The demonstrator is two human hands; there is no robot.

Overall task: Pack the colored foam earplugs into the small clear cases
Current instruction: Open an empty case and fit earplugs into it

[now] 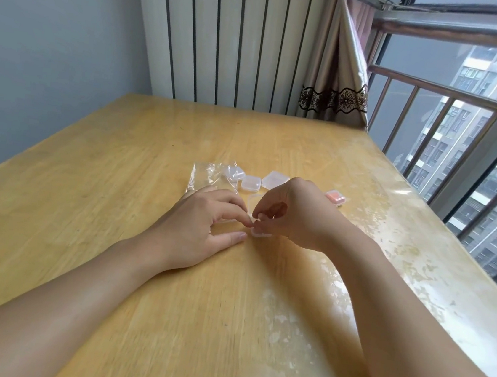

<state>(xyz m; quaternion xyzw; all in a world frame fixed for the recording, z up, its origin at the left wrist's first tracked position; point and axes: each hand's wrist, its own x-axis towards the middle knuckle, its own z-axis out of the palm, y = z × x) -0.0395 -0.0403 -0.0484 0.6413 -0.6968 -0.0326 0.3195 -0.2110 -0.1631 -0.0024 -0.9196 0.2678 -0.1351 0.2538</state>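
Head view: no legible writing on any item. Left hand [205, 227] rests on the wooden worktop [119, 173] near its middle, fingers curled, fingertips pinching the left side of a small clear case [259, 231] lying on the surface; thumb extended flat beside it. Right hand [297, 212] arches over the same case, fingers curled down, tips pinching at it; what sits inside cannot be told. Toward the far edge: crumpled clear plastic bag [208, 174], several closed clear cases [251, 183] just beside it, and a case holding orange earplugs [335, 197] partly hidden behind the right hand.
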